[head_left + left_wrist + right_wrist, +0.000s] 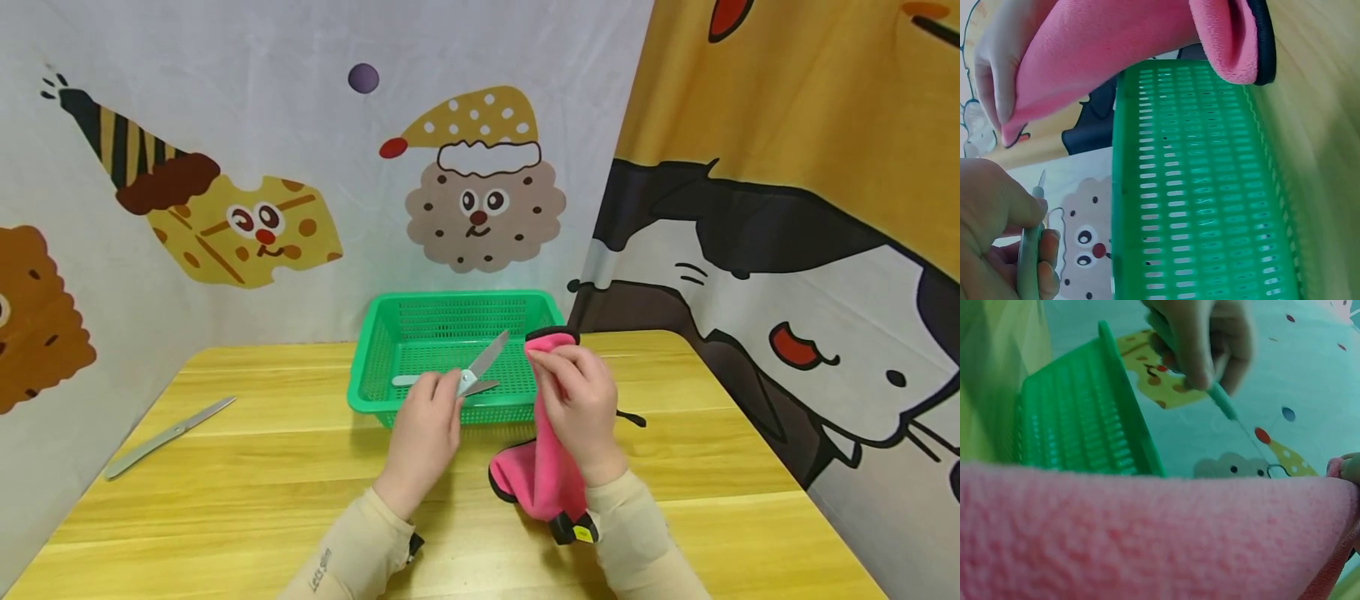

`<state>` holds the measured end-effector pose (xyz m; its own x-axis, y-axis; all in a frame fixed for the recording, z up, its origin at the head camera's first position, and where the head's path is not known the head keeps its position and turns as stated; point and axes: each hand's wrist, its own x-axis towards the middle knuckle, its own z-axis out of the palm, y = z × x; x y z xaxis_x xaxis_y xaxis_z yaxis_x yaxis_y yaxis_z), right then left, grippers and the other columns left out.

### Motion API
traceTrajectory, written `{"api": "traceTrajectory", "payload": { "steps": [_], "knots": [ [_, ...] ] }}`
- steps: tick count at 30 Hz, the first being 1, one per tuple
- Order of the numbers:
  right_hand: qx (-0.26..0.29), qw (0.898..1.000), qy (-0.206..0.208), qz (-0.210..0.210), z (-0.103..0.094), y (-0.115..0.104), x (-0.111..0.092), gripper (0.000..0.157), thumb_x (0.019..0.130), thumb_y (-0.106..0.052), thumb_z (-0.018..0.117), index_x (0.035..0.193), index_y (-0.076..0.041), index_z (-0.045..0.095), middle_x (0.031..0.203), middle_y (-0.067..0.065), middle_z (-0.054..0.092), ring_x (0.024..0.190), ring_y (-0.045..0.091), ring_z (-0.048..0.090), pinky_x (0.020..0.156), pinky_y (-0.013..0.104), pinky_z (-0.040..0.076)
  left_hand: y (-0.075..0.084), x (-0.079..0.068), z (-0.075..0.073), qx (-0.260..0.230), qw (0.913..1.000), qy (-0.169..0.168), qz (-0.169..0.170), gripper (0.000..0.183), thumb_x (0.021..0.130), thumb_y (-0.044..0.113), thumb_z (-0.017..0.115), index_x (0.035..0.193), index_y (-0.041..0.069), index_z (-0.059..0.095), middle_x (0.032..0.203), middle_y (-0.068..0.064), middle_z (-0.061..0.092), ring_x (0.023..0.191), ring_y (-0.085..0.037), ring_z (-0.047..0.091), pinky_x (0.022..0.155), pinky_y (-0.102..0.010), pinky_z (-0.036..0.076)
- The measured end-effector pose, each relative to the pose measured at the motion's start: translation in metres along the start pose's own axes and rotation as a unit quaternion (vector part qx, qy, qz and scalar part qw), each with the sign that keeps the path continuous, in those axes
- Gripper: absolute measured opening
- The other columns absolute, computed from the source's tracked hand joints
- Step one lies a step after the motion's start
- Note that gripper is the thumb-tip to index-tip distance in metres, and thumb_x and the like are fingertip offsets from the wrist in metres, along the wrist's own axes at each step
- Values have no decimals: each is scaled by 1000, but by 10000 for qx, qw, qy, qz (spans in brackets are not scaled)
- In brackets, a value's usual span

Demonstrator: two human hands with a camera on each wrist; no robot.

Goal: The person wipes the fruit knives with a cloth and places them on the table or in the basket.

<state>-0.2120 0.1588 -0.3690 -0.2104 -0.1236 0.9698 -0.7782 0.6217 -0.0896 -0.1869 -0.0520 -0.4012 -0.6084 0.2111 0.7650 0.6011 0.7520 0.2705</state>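
Observation:
My left hand (pixel 422 435) grips a knife (pixel 487 357) by its pale green handle, the blade pointing up and to the right over the basket. In the left wrist view, my fingers wrap around the knife handle (pixel 1029 256). With thumb and fingertips my right hand (pixel 583 404) pinches a pink cloth (pixel 551 454) edged in black. The cloth hangs from those fingers towards the table in front of the basket. Inside the green basket (pixel 362 367) lies another pale-handled knife (pixel 406 381), partly hidden behind my left hand.
A folding-style knife (pixel 172 435) with a grey-green handle lies on the wooden table (pixel 262 517) at the left. Behind the table hangs a cartoon-printed curtain (pixel 300 125). A black strap end (pixel 632 418) sticks out right of my right hand.

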Motion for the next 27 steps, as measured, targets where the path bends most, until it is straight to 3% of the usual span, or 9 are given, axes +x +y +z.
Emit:
{"api": "traceTrajectory", "payload": {
  "steps": [5, 10, 18, 27],
  "knots": [
    [244, 9994, -154, -205, 11, -13, -6, 13, 94, -13, 69, 101, -5, 77, 88, 8, 65, 74, 24, 60, 67, 37, 49, 1, 1, 1, 218, 9984, 310, 410, 34, 81, -8, 73, 113, -7, 63, 89, -15, 57, 73, -29, 58, 61, -38, 53],
    [371, 9974, -571, -245, 23, -23, -14, 11, 94, -13, 70, 100, -7, 77, 91, 7, 66, 79, 24, 63, 70, 39, 52, 3, -1, 5, 127, 9975, 360, 588, 27, 81, -13, 67, 107, -5, 65, 87, -14, 58, 74, -29, 59, 60, -38, 53],
    [-126, 9917, -1271, 144, 29, -28, -25, 17, 87, -7, 75, 104, -12, 76, 95, 5, 65, 87, 24, 63, 73, 41, 51, 10, -2, 7, -36, 9959, 444, 790, 16, 88, -8, 60, 103, -3, 65, 92, -14, 60, 80, -30, 62, 64, -39, 55],
    [-327, 9894, -1406, 175, 28, -22, -25, 26, 85, 0, 73, 108, -13, 76, 95, 8, 62, 80, 27, 58, 68, 42, 49, 10, -2, 9, -98, 9946, 585, 848, 24, 81, -12, 66, 104, -3, 65, 92, -14, 60, 80, -29, 62, 64, -39, 54]
  ]
}}
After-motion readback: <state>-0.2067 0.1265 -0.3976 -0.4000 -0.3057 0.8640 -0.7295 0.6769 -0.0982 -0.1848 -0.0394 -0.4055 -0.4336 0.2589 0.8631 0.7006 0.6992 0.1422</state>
